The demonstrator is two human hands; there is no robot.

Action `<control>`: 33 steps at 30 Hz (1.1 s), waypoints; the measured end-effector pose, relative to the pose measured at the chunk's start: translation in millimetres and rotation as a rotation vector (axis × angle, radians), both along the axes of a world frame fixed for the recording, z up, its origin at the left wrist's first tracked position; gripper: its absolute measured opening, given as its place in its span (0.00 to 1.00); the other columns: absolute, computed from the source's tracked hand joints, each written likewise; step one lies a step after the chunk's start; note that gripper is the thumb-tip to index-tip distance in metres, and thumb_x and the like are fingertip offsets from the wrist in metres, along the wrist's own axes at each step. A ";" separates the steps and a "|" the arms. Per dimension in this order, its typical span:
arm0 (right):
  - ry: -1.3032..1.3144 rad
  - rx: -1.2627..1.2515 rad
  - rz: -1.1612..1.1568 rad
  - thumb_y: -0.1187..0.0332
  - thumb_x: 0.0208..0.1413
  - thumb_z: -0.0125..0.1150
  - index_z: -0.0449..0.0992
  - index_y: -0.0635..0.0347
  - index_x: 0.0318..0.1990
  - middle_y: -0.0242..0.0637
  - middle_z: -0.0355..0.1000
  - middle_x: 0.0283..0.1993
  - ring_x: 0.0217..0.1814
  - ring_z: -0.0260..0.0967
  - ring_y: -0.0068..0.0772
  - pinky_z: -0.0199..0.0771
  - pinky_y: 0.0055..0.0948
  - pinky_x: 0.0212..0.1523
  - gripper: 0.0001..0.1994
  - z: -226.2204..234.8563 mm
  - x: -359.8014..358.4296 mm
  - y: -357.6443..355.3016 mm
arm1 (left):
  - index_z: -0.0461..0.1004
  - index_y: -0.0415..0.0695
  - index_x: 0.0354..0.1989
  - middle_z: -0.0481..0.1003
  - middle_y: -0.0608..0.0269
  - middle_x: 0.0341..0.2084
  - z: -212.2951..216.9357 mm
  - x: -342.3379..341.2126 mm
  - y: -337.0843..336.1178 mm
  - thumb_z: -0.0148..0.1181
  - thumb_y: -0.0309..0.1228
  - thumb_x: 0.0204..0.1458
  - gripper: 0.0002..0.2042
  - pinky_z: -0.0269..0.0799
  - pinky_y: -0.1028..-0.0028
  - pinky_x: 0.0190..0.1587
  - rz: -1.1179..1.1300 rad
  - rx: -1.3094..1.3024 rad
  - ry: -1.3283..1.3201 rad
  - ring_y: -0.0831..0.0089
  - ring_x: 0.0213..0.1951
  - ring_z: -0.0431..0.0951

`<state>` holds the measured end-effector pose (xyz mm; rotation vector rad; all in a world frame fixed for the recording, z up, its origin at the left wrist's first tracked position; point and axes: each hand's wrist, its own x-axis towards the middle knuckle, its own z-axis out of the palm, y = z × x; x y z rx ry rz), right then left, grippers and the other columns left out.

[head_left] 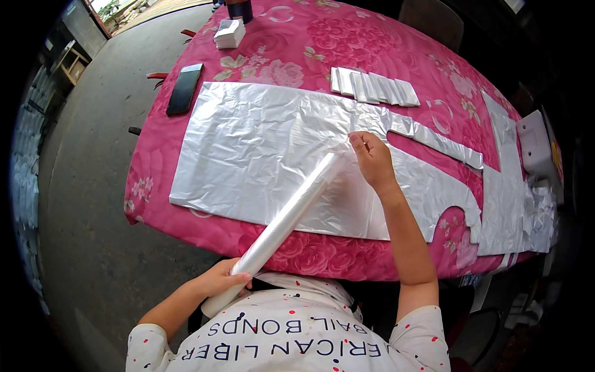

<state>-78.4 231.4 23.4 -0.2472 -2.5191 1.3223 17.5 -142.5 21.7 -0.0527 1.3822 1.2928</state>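
A long roll of clear plastic film (288, 208) slants across the near table edge. My left hand (226, 277) is wrapped round its lower end, close to my body. Just beyond the roll's far end, my right hand (372, 158) is closed in a pinch on a thin edge of the film; how much it grips is hard to see. Beneath both lies a flat, wrinkled whitish plastic sheet (235, 136), with curved cut-outs and strap-like strips on its right side. The roll's far end overlaps this sheet.
A pink floral cloth (347, 257) covers the table. On it are a dark phone (185, 90), a row of folded plastic packets (375, 87), a white stack (229, 34) and a dark container (239, 10). More plastic sheeting (505, 204) and a white box (538, 144) lie at right.
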 end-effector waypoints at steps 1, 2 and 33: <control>-0.167 -0.275 0.024 0.60 0.53 0.57 0.76 0.64 0.36 0.34 0.72 0.29 0.31 0.66 0.26 0.68 0.27 0.34 0.14 2.2 -0.3 2.6 | 0.64 0.40 0.47 0.72 0.65 0.28 -1.3 0.8 -0.4 0.55 0.38 0.53 0.18 0.69 0.77 0.33 0.004 0.002 -0.001 0.80 0.27 0.71; -0.248 -0.288 0.085 0.60 0.53 0.57 0.76 0.64 0.36 0.32 0.72 0.29 0.29 0.66 0.24 0.67 0.25 0.33 0.14 2.4 0.3 2.0 | 0.64 0.40 0.47 0.72 0.65 0.28 -2.2 1.1 -0.5 0.55 0.38 0.53 0.18 0.69 0.77 0.33 0.007 0.004 -0.002 0.80 0.27 0.71; -0.130 -0.121 -0.110 0.64 0.55 0.55 0.75 0.68 0.30 0.26 0.65 0.19 0.21 0.57 0.15 0.57 0.20 0.22 0.13 -1.1 13.2 147.8 | 0.68 0.40 0.48 0.74 0.52 0.39 32.3 -63.0 39.6 0.63 0.42 0.44 0.25 0.68 0.68 0.44 -0.915 -0.041 0.393 0.62 0.41 0.74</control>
